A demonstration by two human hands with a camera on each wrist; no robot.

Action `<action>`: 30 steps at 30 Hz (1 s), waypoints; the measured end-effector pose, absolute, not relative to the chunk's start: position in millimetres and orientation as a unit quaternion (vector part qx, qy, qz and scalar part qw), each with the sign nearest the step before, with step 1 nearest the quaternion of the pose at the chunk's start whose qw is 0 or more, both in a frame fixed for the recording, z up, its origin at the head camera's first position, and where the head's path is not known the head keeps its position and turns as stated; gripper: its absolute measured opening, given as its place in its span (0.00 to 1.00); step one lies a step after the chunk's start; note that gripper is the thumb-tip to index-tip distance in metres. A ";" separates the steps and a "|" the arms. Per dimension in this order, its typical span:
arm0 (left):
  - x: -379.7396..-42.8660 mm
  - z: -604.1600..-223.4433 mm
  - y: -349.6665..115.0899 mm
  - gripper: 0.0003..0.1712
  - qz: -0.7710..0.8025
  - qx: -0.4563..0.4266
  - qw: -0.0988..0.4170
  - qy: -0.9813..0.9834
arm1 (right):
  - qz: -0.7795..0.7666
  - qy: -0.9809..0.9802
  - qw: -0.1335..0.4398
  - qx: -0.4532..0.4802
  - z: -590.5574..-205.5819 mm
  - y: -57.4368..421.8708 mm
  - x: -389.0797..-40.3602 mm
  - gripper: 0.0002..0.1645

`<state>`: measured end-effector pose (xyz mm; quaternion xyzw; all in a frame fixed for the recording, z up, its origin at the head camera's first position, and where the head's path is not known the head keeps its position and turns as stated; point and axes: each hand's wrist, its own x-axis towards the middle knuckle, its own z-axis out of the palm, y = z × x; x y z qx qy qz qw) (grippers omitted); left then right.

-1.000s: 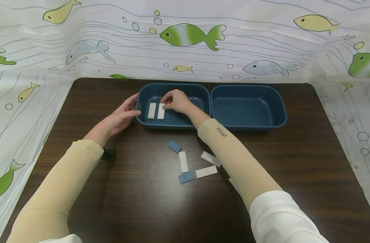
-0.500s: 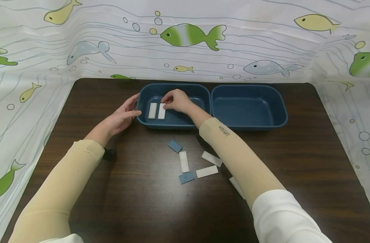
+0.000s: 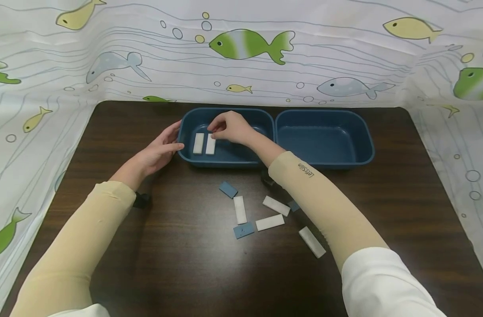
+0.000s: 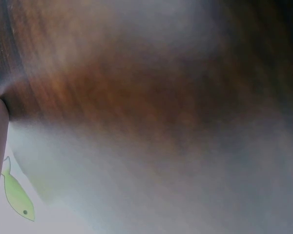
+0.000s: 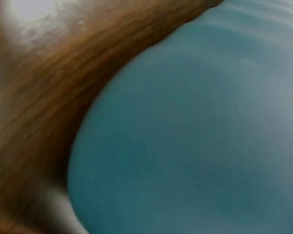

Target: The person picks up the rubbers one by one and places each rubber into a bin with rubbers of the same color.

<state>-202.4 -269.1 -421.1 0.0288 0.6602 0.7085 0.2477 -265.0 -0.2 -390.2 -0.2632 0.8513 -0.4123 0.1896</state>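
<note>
Two white rectangular tiles lie side by side in the left blue tray point(image 3: 241, 164): a left tile point(image 3: 198, 143) and a right tile point(image 3: 210, 146). Over the far end of the right tile is my right hand point(image 3: 234, 127), its thumb overlapping that end and a gap showing between thumb and index finger. My left hand point(image 3: 160, 152) lies against the tray's left end, thumb at the rim and fingers stretched along the outside. A blurred blue wall point(image 5: 185, 136) fills much of the right wrist view. The left wrist view catches mostly blurred tabletop point(image 4: 136, 92).
A second blue tray point(image 3: 325, 166) adjoins on the right, with nothing in it. Nearer on the dark wooden table point(image 3: 178, 264) lie several white tiles point(image 3: 269, 223) and shorter blue tiles point(image 3: 243, 230), one partly under the right forearm. A fish-patterned curtain point(image 3: 162, 61) surrounds the table.
My right hand has lifted slightly off the right tile, and the forearm has swung right, uncovering a white tile and part of a blue one. The left hand stays in place.
</note>
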 end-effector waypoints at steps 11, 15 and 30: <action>-202.0 -421.3 -269.2 0.47 0.707 0.031 0.247 0.662 | -0.397 0.838 0.186 -0.325 -364.9 21.6 -241.2 0.13; -202.1 -422.2 -269.5 0.46 0.708 0.033 0.248 0.661 | -0.398 0.831 0.191 -0.337 -355.3 32.3 -230.2 0.14; -202.7 -422.3 -270.0 0.47 0.708 0.028 0.251 0.660 | -0.373 0.821 0.202 -0.383 -344.6 75.4 -194.1 0.12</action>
